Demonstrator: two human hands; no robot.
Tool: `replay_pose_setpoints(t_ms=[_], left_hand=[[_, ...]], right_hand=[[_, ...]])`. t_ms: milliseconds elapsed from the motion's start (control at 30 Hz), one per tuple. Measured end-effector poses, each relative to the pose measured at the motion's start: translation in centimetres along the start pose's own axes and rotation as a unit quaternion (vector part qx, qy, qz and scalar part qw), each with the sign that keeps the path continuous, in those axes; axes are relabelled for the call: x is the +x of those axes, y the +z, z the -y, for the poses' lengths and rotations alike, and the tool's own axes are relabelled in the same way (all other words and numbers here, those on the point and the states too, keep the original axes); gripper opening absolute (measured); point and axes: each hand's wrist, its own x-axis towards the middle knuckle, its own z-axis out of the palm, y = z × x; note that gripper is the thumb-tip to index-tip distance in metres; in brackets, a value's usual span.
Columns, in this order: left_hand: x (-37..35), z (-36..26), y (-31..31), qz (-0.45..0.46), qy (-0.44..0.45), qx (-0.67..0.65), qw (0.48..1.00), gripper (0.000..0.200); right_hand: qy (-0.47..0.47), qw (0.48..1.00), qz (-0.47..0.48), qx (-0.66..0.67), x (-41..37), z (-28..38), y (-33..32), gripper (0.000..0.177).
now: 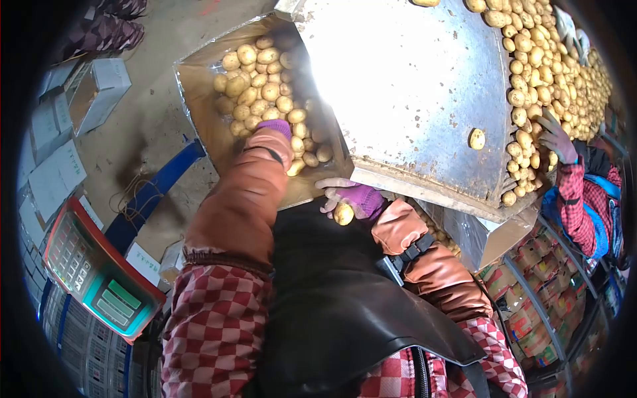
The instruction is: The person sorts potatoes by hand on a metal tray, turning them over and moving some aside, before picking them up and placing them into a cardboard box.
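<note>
An open cardboard box [192, 93] with a brown lining holds several potatoes [259, 79]. My left hand [275, 127], in a purple-cuffed glove, reaches down into it; its fingers are hidden among the potatoes. By the box's near edge is my right hand [352, 199], in a purple and pale glove, its fingers curled around a single potato [343, 213]. A worn metal table [424, 99] adjoins the box, with one loose potato [476, 138] on it and a large heap of potatoes [544, 66] along its far right side.
A red and teal scale display [106, 278] stands at the lower left near a blue bar [156, 192]. White cartons [99, 93] lie at the left. On the right, a co-worker's gloved hand [557, 138] touches the heap; other gloved hands [572, 36] are farther up. Another box [478, 232] sits below the table.
</note>
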Motion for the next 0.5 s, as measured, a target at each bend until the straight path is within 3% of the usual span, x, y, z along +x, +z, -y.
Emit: replay_pose_setpoints(t_ms=[67,100,133,167,200,267,333,400,433,500], left_hand=[[-1.0,0.5,0.6,-0.002,0.014,-0.014,1.0,0.042],[-2.1,0.8,1.2,-0.006,0.001,-0.055,0.998,0.042],[-3.3,1.0,1.9,-0.03,-0.029,-0.135,0.99,0.047],[-6.0,0.7,0.2,0.013,-0.096,-0.198,0.975,0.049],[-9.8,0.4,-1.0,-0.102,-0.094,-0.244,0.96,0.052],[-12.1,1.9,1.7,-0.087,0.112,-0.288,0.947,0.042],[-12.1,3.2,1.9,-0.091,0.251,-0.236,0.934,0.033],[-8.2,4.8,-1.8,-0.136,0.196,-0.158,0.958,0.03],[-9.2,3.3,-8.2,-0.174,0.047,-0.289,0.94,0.035],[-3.7,2.4,-10.7,-0.307,0.057,-0.343,0.886,0.043]], right_hand=[[-0.058,0.996,0.058,0.04,-0.1,-0.7,-0.6,0.058],[-0.013,0.994,0.063,0.084,0.4,-1.1,-1.1,0.06],[0.019,0.996,-0.003,0.092,0.8,-1.8,-0.9,0.065],[0.05,0.992,-0.066,0.097,1.4,-2.2,-0.5,0.07],[0.029,0.993,-0.1,0.049,0.8,0.8,2.4,0.074],[-0.003,0.989,-0.121,0.081,1.6,1.0,3.2,0.075],[-0.023,0.989,-0.104,0.107,2.7,-1.2,1.1,0.067],[-0.008,0.989,-0.037,0.145,2.8,-2.0,-0.6,0.063],[-0.003,0.987,-0.008,0.163,2.7,-2.1,-1.2,0.061],[0.042,0.996,-0.031,0.076,0.9,1.3,1.2,0.061]])
